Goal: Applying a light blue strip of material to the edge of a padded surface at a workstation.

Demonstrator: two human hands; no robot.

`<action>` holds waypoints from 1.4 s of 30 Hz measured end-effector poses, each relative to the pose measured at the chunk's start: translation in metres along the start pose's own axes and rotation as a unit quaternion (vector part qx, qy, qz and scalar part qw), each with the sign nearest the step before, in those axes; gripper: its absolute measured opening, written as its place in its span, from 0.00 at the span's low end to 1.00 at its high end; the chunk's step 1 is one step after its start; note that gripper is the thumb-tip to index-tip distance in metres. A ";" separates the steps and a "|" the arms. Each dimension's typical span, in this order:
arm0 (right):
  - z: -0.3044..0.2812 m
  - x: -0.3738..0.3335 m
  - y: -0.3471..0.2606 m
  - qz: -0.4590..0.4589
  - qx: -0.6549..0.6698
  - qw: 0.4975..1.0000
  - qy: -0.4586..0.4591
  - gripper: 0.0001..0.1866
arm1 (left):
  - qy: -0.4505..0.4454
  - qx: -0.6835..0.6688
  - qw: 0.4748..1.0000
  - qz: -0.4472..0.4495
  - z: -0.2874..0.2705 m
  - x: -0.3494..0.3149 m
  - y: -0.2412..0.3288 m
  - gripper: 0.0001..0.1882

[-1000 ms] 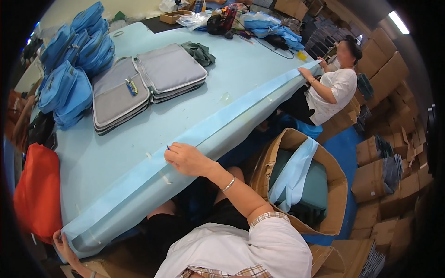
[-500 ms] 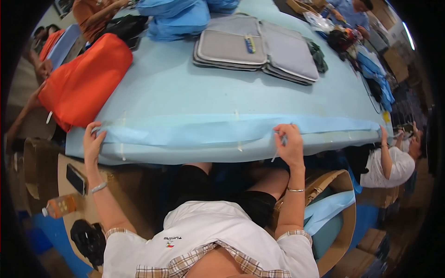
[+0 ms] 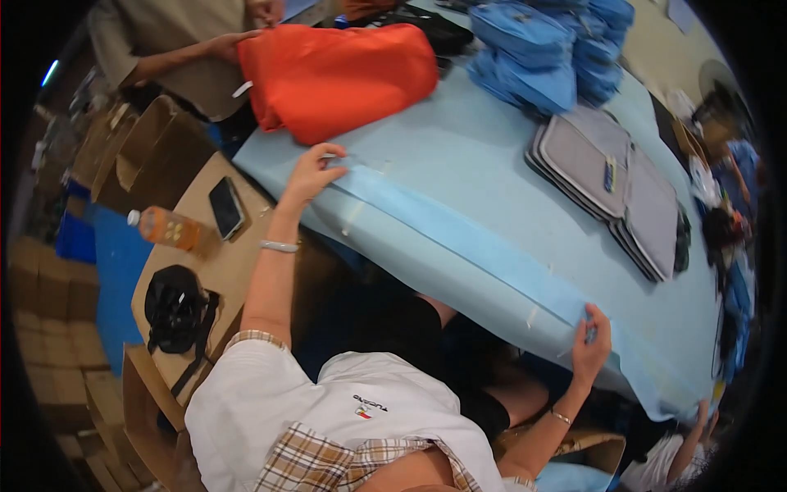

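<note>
A long, flat, light-blue fabric strip (image 3: 467, 238) lies along the near edge of the tabletop (image 3: 479, 152), which has a pale-blue cover. The strip runs from the left hand to the far right end, where the hand of a co-worker (image 3: 701, 422) is at or near it.

Left hand (image 3: 316, 172): positioned at the strip's left end. Thumb and fingers are curved, with a narrow gap between the tips; whether they pinch the fabric cannot be told.

Right hand (image 3: 592, 340): positioned at the strip's near edge, toward its right portion. Fingers are curled and drawn close to the thumb. Blur prevents telling what, if anything, is gripped.

Surrounding items: a red-orange fabric bundle (image 3: 336, 78) rests on the tabletop beyond the left hand, at the left corner. A pile of blue fabric bags (image 3: 533, 53) sits on the far side. A stack of grey, flat, zip-edged fabric panels (image 3: 586, 160) lies on the tabletop beyond the strip, bearing a small blue-and-yellow object (image 3: 610, 175).

Left of the person, a brown cardboard surface (image 3: 205, 187) carries a black smartphone (image 3: 226, 207), a white-capped bottle of orange liquid (image 3: 170, 228) and a black strapped pouch (image 3: 174, 299).
</note>
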State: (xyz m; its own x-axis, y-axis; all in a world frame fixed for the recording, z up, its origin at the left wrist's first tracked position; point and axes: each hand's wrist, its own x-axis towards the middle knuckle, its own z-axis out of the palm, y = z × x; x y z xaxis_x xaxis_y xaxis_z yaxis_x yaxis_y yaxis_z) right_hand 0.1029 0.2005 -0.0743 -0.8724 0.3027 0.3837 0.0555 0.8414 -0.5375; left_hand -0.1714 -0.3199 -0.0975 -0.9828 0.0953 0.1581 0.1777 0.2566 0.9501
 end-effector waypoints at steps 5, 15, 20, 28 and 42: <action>0.000 0.004 0.006 -0.020 -0.004 1.000 0.010 0.15 | 0.010 -0.004 0.999 -0.034 0.003 -0.007 0.009 0.18; 0.004 0.006 0.018 -0.003 -0.008 1.000 0.017 0.10 | 0.039 0.180 0.982 0.037 0.003 -0.015 0.024 0.16; -0.013 0.001 0.028 0.016 -0.053 0.997 0.056 0.15 | 0.012 0.282 0.943 0.179 0.022 0.009 0.008 0.17; 0.005 0.010 0.021 -0.015 -0.012 0.994 0.110 0.11 | -0.089 0.365 0.904 0.204 0.016 0.001 0.023 0.09; 0.006 0.002 0.019 -0.012 -0.002 0.984 0.176 0.08 | -0.067 0.350 0.908 0.221 0.015 -0.007 -0.022 0.16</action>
State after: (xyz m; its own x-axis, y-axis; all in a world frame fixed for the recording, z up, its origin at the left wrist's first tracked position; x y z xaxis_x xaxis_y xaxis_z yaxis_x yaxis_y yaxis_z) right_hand 0.0993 0.2148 -0.0881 -0.6515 0.4185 0.6327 0.0396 0.8517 -0.5226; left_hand -0.1675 -0.3122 -0.1235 -0.8015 0.4422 0.4025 0.5873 0.7089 0.3906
